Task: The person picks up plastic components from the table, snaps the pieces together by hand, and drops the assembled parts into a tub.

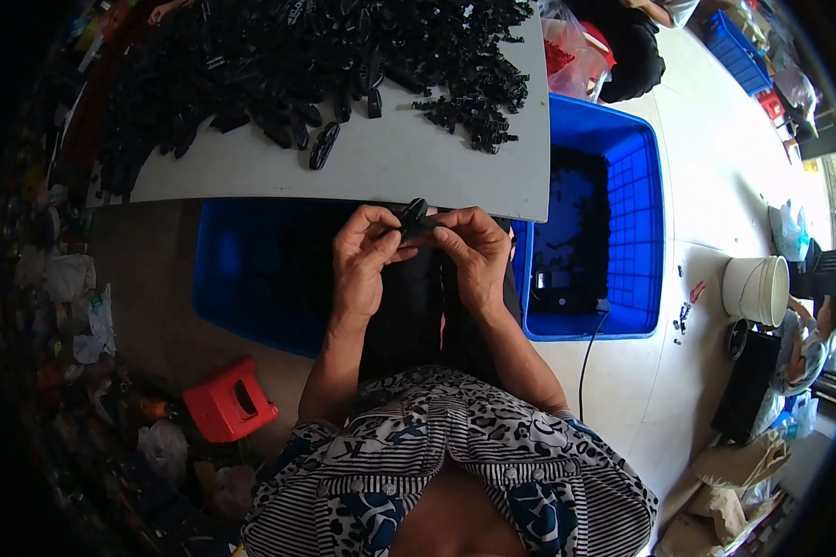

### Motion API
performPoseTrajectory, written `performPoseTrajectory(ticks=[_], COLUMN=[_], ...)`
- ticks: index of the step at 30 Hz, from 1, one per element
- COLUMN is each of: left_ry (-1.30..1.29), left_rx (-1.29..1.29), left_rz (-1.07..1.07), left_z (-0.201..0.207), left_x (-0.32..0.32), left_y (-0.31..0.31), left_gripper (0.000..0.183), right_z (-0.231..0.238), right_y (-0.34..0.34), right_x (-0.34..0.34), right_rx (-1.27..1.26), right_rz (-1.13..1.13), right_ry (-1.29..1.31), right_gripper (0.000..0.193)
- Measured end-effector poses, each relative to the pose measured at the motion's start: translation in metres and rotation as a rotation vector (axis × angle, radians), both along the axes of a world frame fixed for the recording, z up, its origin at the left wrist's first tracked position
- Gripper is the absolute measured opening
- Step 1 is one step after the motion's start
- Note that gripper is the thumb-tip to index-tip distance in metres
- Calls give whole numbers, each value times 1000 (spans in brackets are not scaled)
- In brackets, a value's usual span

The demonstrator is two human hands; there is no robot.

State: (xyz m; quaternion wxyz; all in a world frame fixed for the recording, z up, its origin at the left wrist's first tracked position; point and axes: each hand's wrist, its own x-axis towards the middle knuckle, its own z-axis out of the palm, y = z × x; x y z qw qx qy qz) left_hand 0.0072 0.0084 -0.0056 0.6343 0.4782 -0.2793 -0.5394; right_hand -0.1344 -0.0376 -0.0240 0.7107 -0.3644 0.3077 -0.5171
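Just off the table's near edge, my two hands hold a small black plastic hair clip (416, 215) between them. My left hand (366, 251) pinches its left side with thumb and fingers. On the other side, my right hand (474, 249) has its thumb and forefinger closed on the clip. Its finer details are too small and dark to make out. A large heap of black clip parts (279, 65) covers much of the white table (418, 167). One loose oval black piece (324, 146) lies apart near the heap's front, and toothed black pieces (478, 107) are bunched at the right.
A blue crate (636, 232) with dark contents stands right of the table, and another blue bin (241, 278) sits under it. A red stool (230, 401) is at lower left. Farther right are a white bucket (755, 290) and other people. A black cable (587, 367) trails across the floor.
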Motion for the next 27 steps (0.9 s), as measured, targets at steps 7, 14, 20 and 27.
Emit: performPoseTrajectory(ticks=[7, 14, 20, 27], left_ry=[-411, -261, -233, -265], left_rx=[117, 54, 48, 20], left_rz=[-205, -120, -78, -84], left_z=[-1, 10, 8, 2], left_x=[1, 2, 1, 2], left_y=[0, -1, -1, 0], left_gripper=[24, 23, 21, 21], right_z=[-4, 0, 3, 5], right_y=[4, 1, -4, -9], right_x=[-4, -5, -3, -7], right_rx=[-237, -305, -492, -839], right_rz=[90, -30, -62, -157], right_ry=[126, 151, 373, 614], right_gripper=[11, 12, 14, 17])
